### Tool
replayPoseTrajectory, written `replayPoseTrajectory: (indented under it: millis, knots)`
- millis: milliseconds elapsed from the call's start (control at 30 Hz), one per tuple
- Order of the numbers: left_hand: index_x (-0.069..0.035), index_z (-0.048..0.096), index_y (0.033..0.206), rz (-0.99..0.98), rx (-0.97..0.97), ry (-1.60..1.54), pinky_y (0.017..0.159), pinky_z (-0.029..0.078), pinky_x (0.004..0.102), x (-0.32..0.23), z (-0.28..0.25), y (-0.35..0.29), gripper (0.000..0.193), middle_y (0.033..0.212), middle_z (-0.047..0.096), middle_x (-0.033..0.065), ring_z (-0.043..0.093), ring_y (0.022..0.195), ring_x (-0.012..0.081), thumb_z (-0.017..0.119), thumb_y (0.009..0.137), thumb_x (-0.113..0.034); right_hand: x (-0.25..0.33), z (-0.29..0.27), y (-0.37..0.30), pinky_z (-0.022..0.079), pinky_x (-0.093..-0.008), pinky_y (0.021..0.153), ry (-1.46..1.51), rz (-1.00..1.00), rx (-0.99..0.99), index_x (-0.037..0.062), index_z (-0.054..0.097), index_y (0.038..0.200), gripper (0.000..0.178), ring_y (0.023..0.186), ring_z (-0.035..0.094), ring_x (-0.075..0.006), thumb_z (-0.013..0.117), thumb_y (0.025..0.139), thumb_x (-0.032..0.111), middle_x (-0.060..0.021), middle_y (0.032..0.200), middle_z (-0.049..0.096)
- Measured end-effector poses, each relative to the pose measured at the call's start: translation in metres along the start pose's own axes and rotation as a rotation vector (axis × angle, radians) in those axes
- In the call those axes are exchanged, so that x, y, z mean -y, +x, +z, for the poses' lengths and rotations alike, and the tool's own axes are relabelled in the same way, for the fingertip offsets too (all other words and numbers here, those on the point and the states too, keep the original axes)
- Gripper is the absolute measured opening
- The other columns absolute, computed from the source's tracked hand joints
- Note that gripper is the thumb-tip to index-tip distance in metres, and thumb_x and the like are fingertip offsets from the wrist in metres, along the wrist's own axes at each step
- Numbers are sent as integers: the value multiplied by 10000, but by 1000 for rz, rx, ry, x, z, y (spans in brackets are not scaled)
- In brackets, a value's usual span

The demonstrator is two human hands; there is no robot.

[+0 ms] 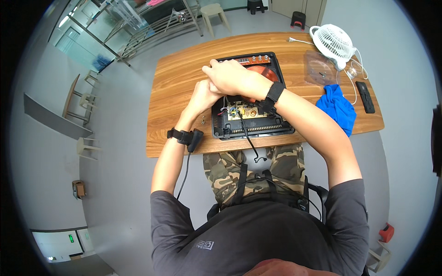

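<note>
An opened induction cooker (251, 132) lies in its black housing near the table's front edge. Inside are a copper-coloured coil (264, 71), partly covered by my right forearm, a tan circuit board (253, 112) and, along the far edge, an orange strip (257, 60) with round buttons. Over the housing's left side my two hands meet. My right hand (229, 76) is closed and sits above my left hand (205, 95), whose fingers are also curled shut. Whatever they grip is hidden between them. A black cord (246, 131) runs from the board over the front edge.
Several small screws (202, 120) lie left of the cooker. To the right are a clear plastic tray (317, 76) with small parts, a white fan (334, 42) with its cord, a blue cloth (338, 108) and a black flat case (365, 96). The wooden table (177, 69) has rounded corners.
</note>
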State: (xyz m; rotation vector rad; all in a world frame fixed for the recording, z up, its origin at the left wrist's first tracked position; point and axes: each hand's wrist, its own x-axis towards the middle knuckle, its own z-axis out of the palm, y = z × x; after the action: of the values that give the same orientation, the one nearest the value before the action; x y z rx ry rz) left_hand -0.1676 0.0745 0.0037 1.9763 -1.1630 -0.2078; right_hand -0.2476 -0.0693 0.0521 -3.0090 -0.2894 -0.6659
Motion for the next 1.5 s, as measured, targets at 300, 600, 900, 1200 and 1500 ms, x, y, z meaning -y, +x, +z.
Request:
replayPoseTrajectory:
  millis: [300, 600, 900, 1200, 1500]
  knots:
    - [29, 696, 997, -73, 40, 84, 764, 565, 388, -12, 3, 6, 363, 915, 748, 213, 744, 871, 320, 816, 791, -245, 3, -4, 2, 589, -442, 713, 31, 134, 15, 30, 744, 831, 298, 774, 751, -346, 612, 893, 290, -171, 808, 750]
    - [15, 677, 1066, -46, 38, -61, 797, 552, 358, -11, -5, -3, 387, 974, 752, 170, 721, 892, 220, 816, 823, -252, 6, -25, 4, 574, -479, 750, 90, 142, 200, 0, 647, 1019, 376, 858, 718, -378, 606, 898, 353, -214, 914, 718]
    - [14, 690, 1015, -13, 31, 44, 796, 559, 396, -6, -3, -2, 379, 934, 753, 196, 743, 901, 309, 816, 812, -281, 0, -14, 1, 573, -482, 796, 152, 83, 168, 22, 662, 1094, 347, 935, 728, -364, 610, 880, 291, -187, 952, 740]
    - [0, 687, 1037, -126, 31, 59, 804, 557, 387, -10, 5, -7, 400, 962, 750, 203, 739, 938, 315, 815, 806, -300, 8, -21, 0, 573, -483, 824, 167, 195, 228, -8, 642, 1087, 430, 924, 719, -398, 644, 861, 358, -222, 972, 734]
    - [16, 717, 1031, -89, 173, 20, 781, 562, 343, -10, -7, -9, 353, 940, 768, 113, 716, 878, 174, 834, 806, -230, 2, -20, -8, 577, -474, 827, 230, 171, 190, -28, 663, 1073, 467, 926, 727, -390, 681, 819, 363, -228, 951, 739]
